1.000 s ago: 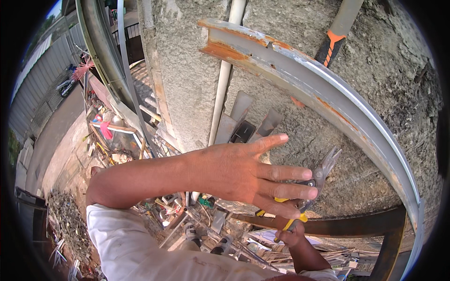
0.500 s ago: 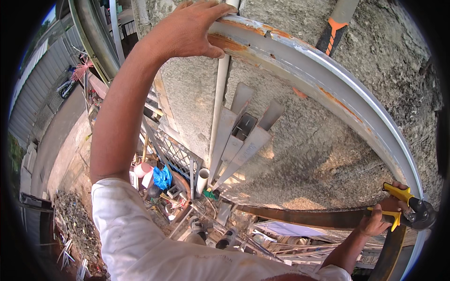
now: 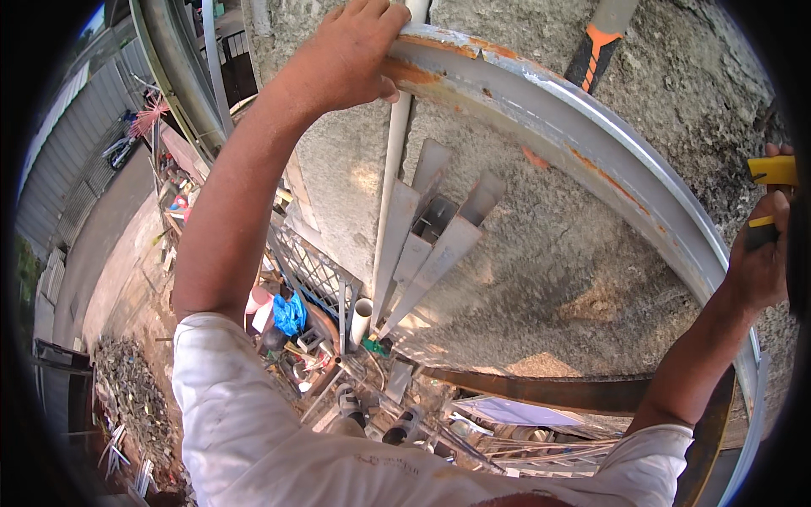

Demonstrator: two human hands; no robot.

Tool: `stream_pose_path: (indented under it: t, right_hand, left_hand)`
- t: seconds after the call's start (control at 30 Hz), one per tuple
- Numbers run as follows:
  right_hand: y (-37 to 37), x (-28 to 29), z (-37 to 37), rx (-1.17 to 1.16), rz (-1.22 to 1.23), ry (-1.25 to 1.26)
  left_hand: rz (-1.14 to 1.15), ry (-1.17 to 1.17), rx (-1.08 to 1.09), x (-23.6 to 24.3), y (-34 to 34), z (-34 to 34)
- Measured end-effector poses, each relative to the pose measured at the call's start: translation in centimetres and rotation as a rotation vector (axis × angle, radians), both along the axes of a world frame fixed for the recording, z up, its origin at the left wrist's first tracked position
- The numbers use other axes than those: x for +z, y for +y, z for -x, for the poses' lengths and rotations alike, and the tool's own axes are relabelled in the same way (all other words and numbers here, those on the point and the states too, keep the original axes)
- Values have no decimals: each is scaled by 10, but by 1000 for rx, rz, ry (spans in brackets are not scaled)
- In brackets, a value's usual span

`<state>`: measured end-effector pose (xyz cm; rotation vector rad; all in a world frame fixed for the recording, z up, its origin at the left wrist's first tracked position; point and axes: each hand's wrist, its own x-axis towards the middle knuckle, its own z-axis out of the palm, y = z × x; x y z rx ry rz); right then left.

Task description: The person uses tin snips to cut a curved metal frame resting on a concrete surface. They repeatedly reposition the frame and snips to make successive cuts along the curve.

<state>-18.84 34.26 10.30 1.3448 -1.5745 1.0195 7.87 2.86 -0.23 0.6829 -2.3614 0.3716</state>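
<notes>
A long grey metal channel [image 3: 591, 116] with rust patches curves across the view from the top middle to the lower right. My left hand [image 3: 359, 57] is closed around its rusty upper end, thumb below and fingers over the top edge. At the far right edge, my right hand [image 3: 760, 253] grips the yellow handles of a pair of tin snips [image 3: 770, 171]. The snips' jaws are out of sight in the dark rim. My right forearm passes over the lower part of the channel, with the hand beyond it.
A tool with an orange and black handle [image 3: 591, 59] lies on the rough concrete surface [image 3: 541, 253] at top right. Several metal channel pieces [image 3: 439, 266] stand near a white pipe [image 3: 393, 169]. Below are a blue plastic bag [image 3: 290, 313], scattered scrap and my feet [image 3: 351, 401].
My right hand has lifted the tin snips off the channel's lower right part and carried them up and to the right. My left hand stays on the channel, shifted slightly.
</notes>
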Motion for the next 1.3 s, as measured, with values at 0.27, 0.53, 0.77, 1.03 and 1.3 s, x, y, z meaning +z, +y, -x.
stream_pose_path:
  t: [0.27, 0.53, 0.77, 1.03, 1.3]
  right_hand:
    - [-32, -20, 53, 476, 48, 22]
    - [-25, -21, 71, 437, 10, 257]
    - [-24, -22, 86, 452, 44, 513]
    - [-27, -20, 77, 492, 97, 295]
    - [-40, -25, 58, 443, 142, 257]
  left_hand:
    - [126, 502, -408, -13, -19, 17]
    - [442, 888, -546, -14, -69, 77]
    - [226, 734, -490, -11, -53, 68]
    - [501, 985, -579, -2, -48, 87]
    - [267, 772, -472, -11, -40, 65]
